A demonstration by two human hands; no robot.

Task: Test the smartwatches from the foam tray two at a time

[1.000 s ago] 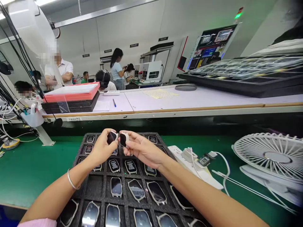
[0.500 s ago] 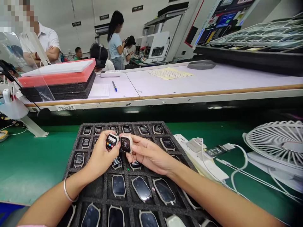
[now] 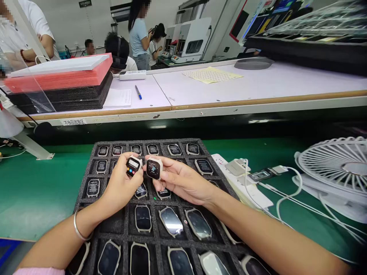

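Ctr frame: my L hand (image 3: 120,189) has fingers clamped on colored-icon smartwatch (image 3: 133,167), my R hand (image 3: 185,182) ditto on blue-graphic smartwatch (image 3: 154,168).

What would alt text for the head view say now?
The left hand holds a lit watch beside another lit watch in the right hand, above a black foam tray of watches. A power strip and a white fan stand to the right on the green table.
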